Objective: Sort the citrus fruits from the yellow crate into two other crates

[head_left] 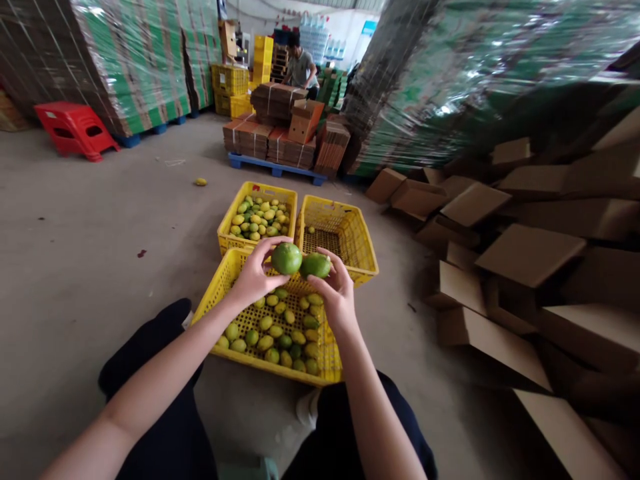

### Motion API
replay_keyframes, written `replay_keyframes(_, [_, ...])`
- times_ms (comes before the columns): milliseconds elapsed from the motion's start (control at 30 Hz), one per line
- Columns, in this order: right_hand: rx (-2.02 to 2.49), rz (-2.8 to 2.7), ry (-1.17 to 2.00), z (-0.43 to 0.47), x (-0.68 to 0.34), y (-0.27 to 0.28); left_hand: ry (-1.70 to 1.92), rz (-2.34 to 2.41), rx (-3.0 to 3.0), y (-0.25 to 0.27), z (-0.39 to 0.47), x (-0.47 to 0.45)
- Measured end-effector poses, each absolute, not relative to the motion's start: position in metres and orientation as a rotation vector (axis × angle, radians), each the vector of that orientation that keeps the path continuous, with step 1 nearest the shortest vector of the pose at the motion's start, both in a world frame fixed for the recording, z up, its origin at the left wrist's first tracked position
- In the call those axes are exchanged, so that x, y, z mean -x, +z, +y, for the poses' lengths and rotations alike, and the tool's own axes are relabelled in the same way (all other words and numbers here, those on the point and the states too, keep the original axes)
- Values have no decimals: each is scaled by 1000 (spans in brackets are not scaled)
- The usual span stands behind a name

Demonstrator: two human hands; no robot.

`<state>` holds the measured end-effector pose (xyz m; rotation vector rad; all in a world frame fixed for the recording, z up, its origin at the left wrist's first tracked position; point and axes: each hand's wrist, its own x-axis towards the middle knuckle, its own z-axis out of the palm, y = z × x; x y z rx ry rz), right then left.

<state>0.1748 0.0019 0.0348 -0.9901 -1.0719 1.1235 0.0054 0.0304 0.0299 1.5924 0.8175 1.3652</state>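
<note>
Stretching underfoot, a concrete warehouse floor (150, 200) bears a red plastic stool (70, 121), film-wrapped stacks (145, 67) and, crowding the right side, cardboard boxes (530, 253). Two yellow crates (353, 237) stand beyond a nearer crate (331, 357); above it, left hand (256, 275) and right hand (341, 295) pinch one green lemon (286, 259) each between thumb and fingers.

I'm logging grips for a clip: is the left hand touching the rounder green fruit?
Touching. The head view shows the left hand holding the rounder green fruit, thumb against its lower side and fingers at its upper edge.
</note>
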Motion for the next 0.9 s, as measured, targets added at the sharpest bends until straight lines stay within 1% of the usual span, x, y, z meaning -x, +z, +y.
replay_keyframes(200, [960, -815, 1436, 6, -168, 36, 1048, 650, -1010, 26, 38, -2])
replay_keyframes(367, [978, -753, 1555, 10, -164, 34, 927, 620, -953, 28, 41, -4])
replay_keyframes(600, [1002, -659, 1684, 11, -164, 36, 890, 753, -1070, 22, 42, -7])
replay_keyframes(800, [987, -520, 1768, 14, -166, 30, 988, 853, -1105, 16, 38, -13])
replay_keyframes(900, [934, -458, 1766, 15, -168, 28, 1071, 800, -1101, 22, 36, -14])
